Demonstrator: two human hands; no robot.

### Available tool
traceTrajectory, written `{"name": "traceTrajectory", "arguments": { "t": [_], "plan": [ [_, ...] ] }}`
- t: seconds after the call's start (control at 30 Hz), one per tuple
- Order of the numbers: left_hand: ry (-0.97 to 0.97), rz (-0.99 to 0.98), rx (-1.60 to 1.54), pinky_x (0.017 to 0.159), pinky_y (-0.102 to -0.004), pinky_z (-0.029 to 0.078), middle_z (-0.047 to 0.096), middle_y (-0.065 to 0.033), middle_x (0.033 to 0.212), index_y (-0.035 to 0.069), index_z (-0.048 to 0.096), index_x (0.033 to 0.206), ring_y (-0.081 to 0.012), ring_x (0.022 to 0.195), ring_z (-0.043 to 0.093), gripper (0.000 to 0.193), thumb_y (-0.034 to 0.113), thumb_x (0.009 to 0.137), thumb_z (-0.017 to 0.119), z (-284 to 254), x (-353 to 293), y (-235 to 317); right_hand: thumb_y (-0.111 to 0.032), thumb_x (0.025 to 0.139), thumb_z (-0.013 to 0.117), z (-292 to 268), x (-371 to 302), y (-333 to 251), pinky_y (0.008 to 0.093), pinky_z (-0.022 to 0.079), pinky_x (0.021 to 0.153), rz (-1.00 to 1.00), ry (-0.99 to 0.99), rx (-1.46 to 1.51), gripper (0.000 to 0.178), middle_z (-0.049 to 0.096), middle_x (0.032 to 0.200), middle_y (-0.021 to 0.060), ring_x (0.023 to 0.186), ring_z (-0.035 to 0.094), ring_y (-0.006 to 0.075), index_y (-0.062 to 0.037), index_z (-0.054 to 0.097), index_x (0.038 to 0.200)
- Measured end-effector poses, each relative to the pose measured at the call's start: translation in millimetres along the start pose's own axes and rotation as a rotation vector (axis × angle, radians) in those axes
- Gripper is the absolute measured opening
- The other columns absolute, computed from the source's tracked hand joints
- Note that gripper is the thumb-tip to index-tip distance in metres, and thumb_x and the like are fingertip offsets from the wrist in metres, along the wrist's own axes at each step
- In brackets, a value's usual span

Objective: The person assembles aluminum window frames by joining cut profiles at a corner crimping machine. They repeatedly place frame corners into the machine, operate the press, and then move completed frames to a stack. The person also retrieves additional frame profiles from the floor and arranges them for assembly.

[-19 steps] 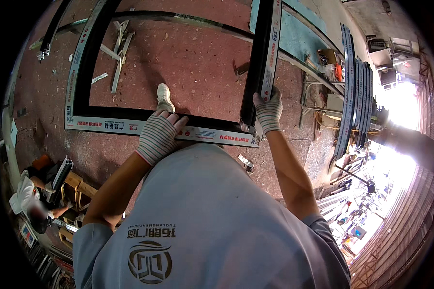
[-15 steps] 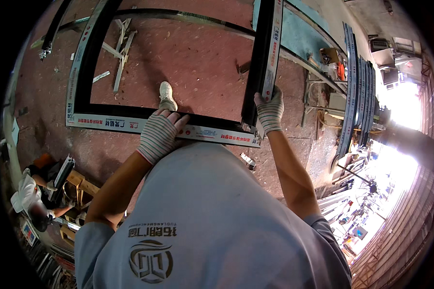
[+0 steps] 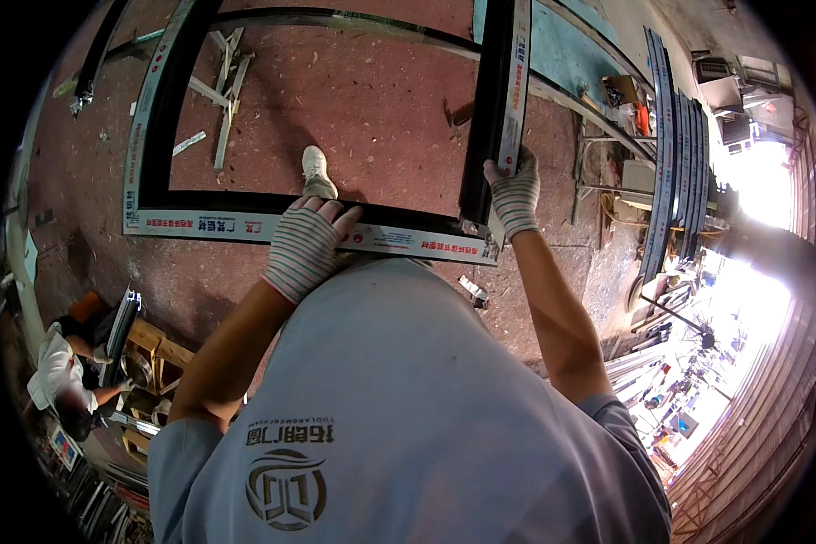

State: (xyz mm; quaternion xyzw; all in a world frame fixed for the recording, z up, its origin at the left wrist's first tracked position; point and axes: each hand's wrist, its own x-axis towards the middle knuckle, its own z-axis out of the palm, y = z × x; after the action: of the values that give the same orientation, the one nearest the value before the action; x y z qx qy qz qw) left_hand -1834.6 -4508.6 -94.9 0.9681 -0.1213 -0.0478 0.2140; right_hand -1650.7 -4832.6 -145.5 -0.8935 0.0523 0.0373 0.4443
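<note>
A dark rectangular window frame (image 3: pixel 408 239), with white printed film on its outer faces, lies in front of my torso. My left hand (image 3: pixel 303 251), in a striped knit glove, is closed over the near bar, its fingers on the inner edge. My right hand (image 3: pixel 515 198), gloved alike, grips the right bar just above the near right corner. At that corner the right bar's end (image 3: pixel 471 223) meets the near bar; whether they are fully joined I cannot tell. My thumbs and palms are partly hidden.
Beyond the frame a metal support rail (image 3: pixel 354 20) crosses. A metal trestle (image 3: pixel 227 104) stands on the red floor. Long film-covered profiles (image 3: pixel 664 154) lean at the right. At lower left a co-worker (image 3: pixel 59 367) handles a dark profile (image 3: pixel 120 334) near a wooden stand (image 3: pixel 159 349).
The near right corner has shifted slightly right, with my right hand moving right and a little up. My left hand has moved slightly right, still on the near bar.
</note>
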Motion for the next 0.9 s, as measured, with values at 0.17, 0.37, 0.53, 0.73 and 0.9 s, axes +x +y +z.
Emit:
{"name": "traceTrajectory", "arguments": {
  "t": [0.17, 0.37, 0.53, 0.73, 0.9],
  "plan": [
    [-0.066, -0.022, 0.033, 0.104, -0.0445, 0.044, 0.064, -0.0100, 0.117, 0.015, 0.063, 0.130, -0.0294, 0.111, 0.059, 0.066, 0.038, 0.071, 0.083, -1, 0, 2, 0.000, 0.081, 0.079, -2, -5, -6, 0.0312, 0.056, 0.088, 0.021, -0.030, 0.056, 0.066, 0.064, 0.112, 0.0103, 0.094, 0.062, 0.0179, 0.0024, 0.043, 0.137],
    [-0.077, -0.035, 0.034, 0.104, -0.0447, 0.044, 0.064, -0.0092, 0.118, 0.015, 0.062, 0.133, -0.0281, 0.110, 0.060, 0.069, 0.038, 0.071, 0.084, -3, -1, 2, 0.001, 0.082, 0.079, 1, -6, 0, 0.0312, 0.056, 0.090, 0.031, -0.035, 0.122, 0.067, 0.062, 0.115, 0.0111, 0.097, 0.062, 0.0185, 0.0004, 0.043, 0.138],
    [0.006, -0.026, 0.041, 0.103, -0.0444, 0.045, 0.065, -0.0074, 0.109, 0.014, 0.062, 0.132, -0.0269, 0.105, 0.061, 0.066, 0.037, 0.073, 0.082, -4, -3, 4, -0.001, 0.083, 0.077, -1, -12, -11, 0.0319, 0.055, 0.092, 0.054, -0.058, 0.098, 0.068, 0.062, 0.119, 0.0120, 0.100, 0.062, 0.0189, -0.0006, 0.041, 0.141],
    [0.070, -0.109, -0.006, 0.100, -0.0483, 0.044, 0.066, -0.0101, 0.113, 0.014, 0.061, 0.133, -0.0290, 0.103, 0.062, 0.077, 0.044, 0.067, 0.085, 2, -10, 8, -0.003, 0.084, 0.076, -3, -27, 10, 0.0322, 0.054, 0.094, 0.027, -0.080, 0.124, 0.074, 0.062, 0.123, 0.0135, 0.104, 0.063, 0.0199, 0.0008, 0.036, 0.145],
    [0.101, -0.131, 0.011, 0.100, -0.0487, 0.043, 0.066, -0.0102, 0.114, 0.014, 0.061, 0.133, -0.0297, 0.104, 0.062, 0.079, 0.043, 0.064, 0.087, 13, -14, 2, 0.003, 0.083, 0.073, 0, -34, 4, 0.0339, 0.055, 0.094, 0.087, -0.039, 0.222, 0.068, 0.061, 0.122, 0.0129, 0.106, 0.062, 0.0207, 0.0001, 0.040, 0.142]
  ]
}}
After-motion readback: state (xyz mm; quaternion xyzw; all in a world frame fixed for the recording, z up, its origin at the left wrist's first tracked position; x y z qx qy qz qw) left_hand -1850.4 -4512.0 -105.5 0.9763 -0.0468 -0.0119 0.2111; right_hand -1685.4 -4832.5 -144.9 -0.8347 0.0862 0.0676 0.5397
